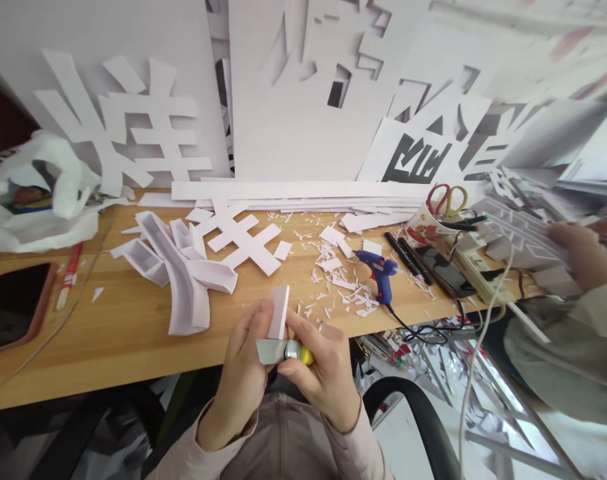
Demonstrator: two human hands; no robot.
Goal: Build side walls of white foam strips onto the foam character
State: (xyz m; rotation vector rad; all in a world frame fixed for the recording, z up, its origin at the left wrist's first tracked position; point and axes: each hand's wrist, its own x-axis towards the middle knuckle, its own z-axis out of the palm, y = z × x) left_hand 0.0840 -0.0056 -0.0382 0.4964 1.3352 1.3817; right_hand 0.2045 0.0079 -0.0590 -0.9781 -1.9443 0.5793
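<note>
My left hand (247, 363) pinches a small flat strip of white foam board (279, 312), held upright in front of my chest. In my right hand (326, 367) is a utility knife (292, 351) with a yellow handle end. Its wide metal blade points left, just below the strip's lower end; whether it touches the strip I cannot tell. My right index finger rests near the strip's right side. Beyond my hands on the wooden table (193, 350) lie a part-built hollow white foam character (186, 280) and a flat cut-out character piece (246, 240).
White scraps (343, 283) litter the table beside a blue glue gun (379, 270). Black markers (406, 257), a phone (446, 270), a cup with scissors (426, 223) and a power strip (483, 270) sit to the right. A co-worker's arm (586, 257) reaches in there. Another phone (16, 303) lies left.
</note>
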